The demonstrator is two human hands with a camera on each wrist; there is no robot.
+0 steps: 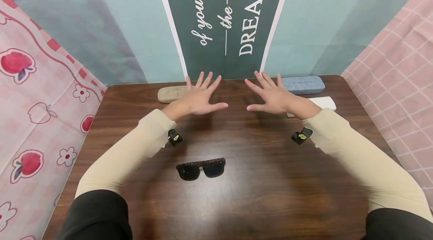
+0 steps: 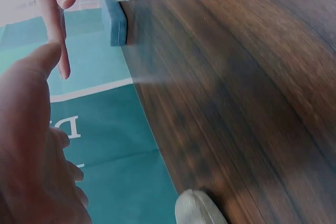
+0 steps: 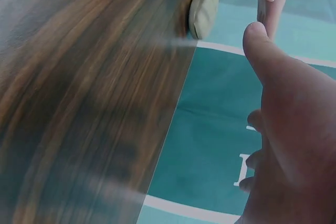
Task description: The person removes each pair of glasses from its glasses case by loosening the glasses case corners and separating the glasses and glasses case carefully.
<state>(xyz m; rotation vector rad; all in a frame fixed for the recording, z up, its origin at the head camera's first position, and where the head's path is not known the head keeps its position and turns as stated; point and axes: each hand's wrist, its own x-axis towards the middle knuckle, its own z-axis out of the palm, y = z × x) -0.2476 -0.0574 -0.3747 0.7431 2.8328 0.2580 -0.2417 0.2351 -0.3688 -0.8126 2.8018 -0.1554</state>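
Both hands hover over the back of the wooden table with fingers spread, and neither holds anything. My left hand (image 1: 199,99) overlaps a beige glasses case (image 1: 167,94) in the head view. Farther right, my right hand (image 1: 273,97) is beside a blue case (image 1: 302,84), and its wrist partly covers a folded white cloth-like piece (image 1: 323,103). Dark sunglasses (image 1: 201,168) with a brown mottled frame lie nearer the front, left of centre. In the left wrist view the blue case (image 2: 114,22) shows beyond the thumb; the beige case (image 3: 203,9) appears in the right wrist view.
The brown wooden table (image 1: 250,191) ends at the back against a blue-green hanging cloth (image 1: 128,18) with a dark lettered panel. A pink apple-print cloth (image 1: 40,112) borders the left side, and a pink checked cloth (image 1: 399,67) the right.
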